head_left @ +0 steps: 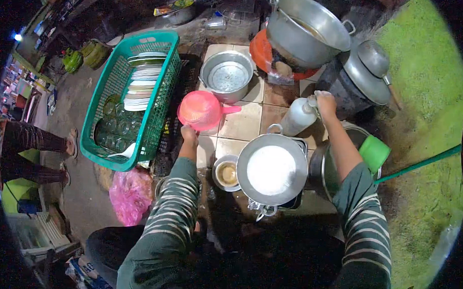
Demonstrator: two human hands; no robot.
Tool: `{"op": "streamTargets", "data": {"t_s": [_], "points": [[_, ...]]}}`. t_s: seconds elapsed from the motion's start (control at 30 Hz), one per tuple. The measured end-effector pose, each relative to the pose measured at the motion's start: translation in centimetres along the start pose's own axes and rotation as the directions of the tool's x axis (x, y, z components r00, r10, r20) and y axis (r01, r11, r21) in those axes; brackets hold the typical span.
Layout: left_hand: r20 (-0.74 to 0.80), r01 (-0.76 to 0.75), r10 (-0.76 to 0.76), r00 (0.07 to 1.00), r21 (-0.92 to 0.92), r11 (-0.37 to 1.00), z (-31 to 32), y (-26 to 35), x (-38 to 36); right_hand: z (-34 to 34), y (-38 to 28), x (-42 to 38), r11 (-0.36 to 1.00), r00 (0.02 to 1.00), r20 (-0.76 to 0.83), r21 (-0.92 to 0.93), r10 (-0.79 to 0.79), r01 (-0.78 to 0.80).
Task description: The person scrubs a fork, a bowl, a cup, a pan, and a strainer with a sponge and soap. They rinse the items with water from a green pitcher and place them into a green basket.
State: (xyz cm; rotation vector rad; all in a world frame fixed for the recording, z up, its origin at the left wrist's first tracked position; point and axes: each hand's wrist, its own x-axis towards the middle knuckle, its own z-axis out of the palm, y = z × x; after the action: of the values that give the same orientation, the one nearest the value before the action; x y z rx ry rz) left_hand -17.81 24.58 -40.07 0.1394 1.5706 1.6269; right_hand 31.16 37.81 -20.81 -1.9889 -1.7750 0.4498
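Head view: left hand [189,135] grips 1 pink strainer [199,110] by its near rim, left of centre; right hand [326,103] is closed at the top of 1 pale bottle [297,118], near the white-filled pot [301,172]. Sound handling: steady bottle, level strainer, both clear of the pot's rim.

My 2 sleeves [170,211] are dark green, plain at the cuffs, white-striped above the cuffs; my legwear [107,246] is black.
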Motion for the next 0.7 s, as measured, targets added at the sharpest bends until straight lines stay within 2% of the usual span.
{"op": "streamTargets", "data": {"t_s": [0.03, 0.07, 0.1, 0.13, 0.17, 0.27, 0.3, 0.37, 0.43, 0.5, 0.53, 0.6, 0.63, 0.67, 0.7], "points": [[-0.04, -0.133, 0.131, 0.991, -0.051, 0.99, 0.2, -0.8, 0.6, 0.3, -0.6, -0.5, 0.995, 0.996, -0.036, 0.052, 0.087, -0.085], [-0.045, -0.127, 0.125, 0.991, -0.044, 0.991, 0.5, -1.0, 0.3, 0.1, -1.4, -1.3, 0.981, 0.982, -0.068, 0.103, 0.175, -0.167], [-0.135, -0.257, 0.248, 0.959, -0.054, 0.965, 0.9, -1.1, 0.0, -0.3, -2.2, -2.2, 0.98, 0.982, -0.06, 0.098, 0.178, -0.172], [-0.223, -0.381, 0.362, 0.905, -0.05, 0.923, 1.4, -0.8, -0.6, -1.3, -3.3, -3.3, 0.976, 0.967, -0.141, 0.084, 0.213, -0.203], [-0.29, -0.343, 0.325, 0.9, -0.011, 0.939, 2.0, -0.4, -1.1, -1.6, -3.9, -3.9, 0.97, 0.944, -0.225, 0.071, 0.241, -0.231], [-0.379, -0.342, 0.276, 0.883, -0.117, 0.932, 3.6, 0.3, -2.1, -1.4, -4.4, -3.8, 0.954, 0.91, -0.287, 0.131, 0.298, -0.271], [-0.395, -0.377, 0.307, 0.866, -0.11, 0.92, 3.7, 0.3, -2.4, -1.3, -4.4, -4.1, 0.952, 0.91, -0.282, 0.132, 0.304, -0.277], [-0.355, -0.33, 0.264, 0.897, -0.138, 0.934, 3.9, 1.5, -4.1, -2.2, -5.3, -5.1, 0.953, 0.956, -0.193, 0.254, 0.219, -0.167], [-0.314, -0.276, 0.213, 0.925, -0.172, 0.945, 5.0, 3.3, -7.5, -1.6, -5.3, -5.3, 0.954, 0.955, -0.208, 0.256, 0.21, -0.154], [-0.33, -0.421, 0.354, 0.875, -0.159, 0.893, 6.5, 5.2, -11.9, -0.3, -3.7, -4.2, 0.962, 0.951, -0.274, 0.265, 0.144, -0.069], [-0.328, -0.417, 0.351, 0.877, -0.156, 0.896, 6.1, 4.0, -11.3, -0.2, -3.5, -4.3, 0.962, 0.951, -0.272, 0.263, 0.148, -0.074], [-0.391, -0.486, 0.468, 0.792, 0.058, 0.872, 3.7, -2.4, -6.2, -0.1, -4.1, -4.5, 0.965, 0.951, -0.284, 0.259, 0.123, -0.047], [-0.415, -0.413, 0.24, 0.878, -0.4, 0.818, 0.0, -11.0, 0.9, -0.3, -4.6, -4.8, 0.963, 0.948, -0.289, 0.261, 0.136, -0.058], [-0.416, -0.414, 0.24, 0.877, -0.404, 0.816, 0.2, -10.4, -0.9, -0.5, -4.6, -4.8, 0.964, 0.948, -0.291, 0.26, 0.131, -0.054], [-0.375, -0.429, 0.446, 0.813, 0.132, 0.894, 1.7, -8.1, -4.6, -0.8, -4.5, -4.5, 0.969, 0.956, -0.265, 0.241, 0.127, -0.062]]}}
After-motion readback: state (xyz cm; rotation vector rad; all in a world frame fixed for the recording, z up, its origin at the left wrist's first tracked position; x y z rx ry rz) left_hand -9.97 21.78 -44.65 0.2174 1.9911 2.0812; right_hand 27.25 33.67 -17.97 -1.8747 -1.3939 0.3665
